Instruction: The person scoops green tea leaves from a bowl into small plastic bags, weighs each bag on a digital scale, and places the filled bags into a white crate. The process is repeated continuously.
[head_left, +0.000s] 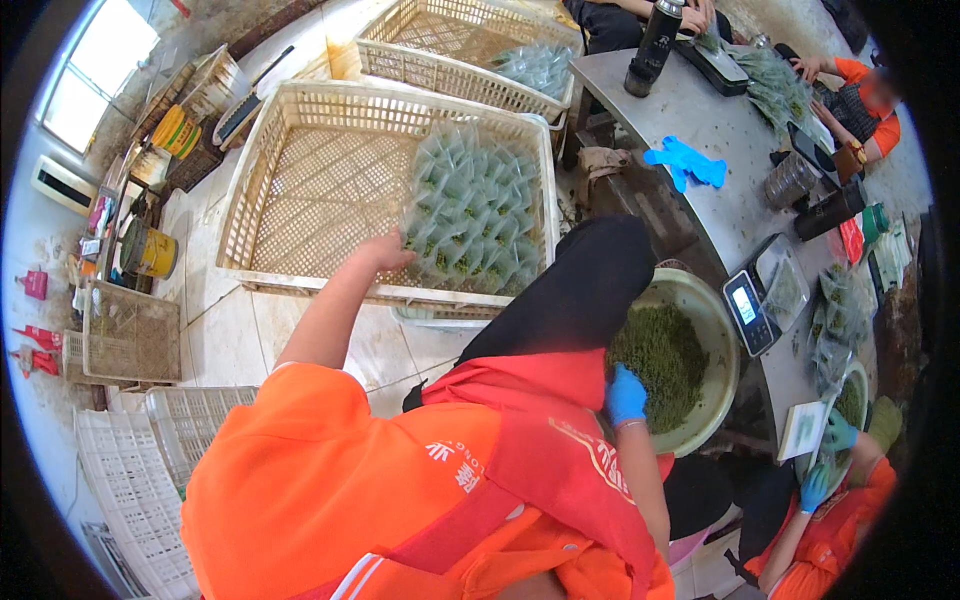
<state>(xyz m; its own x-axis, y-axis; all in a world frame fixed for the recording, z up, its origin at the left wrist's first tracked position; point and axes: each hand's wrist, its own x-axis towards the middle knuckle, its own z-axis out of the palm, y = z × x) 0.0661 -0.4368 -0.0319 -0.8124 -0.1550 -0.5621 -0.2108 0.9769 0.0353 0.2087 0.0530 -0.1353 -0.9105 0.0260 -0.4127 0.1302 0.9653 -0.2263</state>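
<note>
My bare left hand [385, 252] reaches into a large cream plastic crate [262, 185]. Its thumb and fingers close on the edge of a clear plastic bag [418, 240] at the near left of a block of bags. Several such bags stand packed upright in rows in the crate's right half, with green bits at their bottoms. My right hand [627, 397], in a blue glove, is at the near left side of a pale round basin [722, 385]. It touches the heap of small green leaves [665, 350] there; its fingertips are partly hidden, so their grip is unclear.
On the metal table [640, 110] to my right are a digital scale [752, 308], a blue glove [690, 163] and a black flask [655, 50]. Another crate [420, 55] stands behind. A gloved co-worker [830, 540] sits at lower right; other people sit across the table.
</note>
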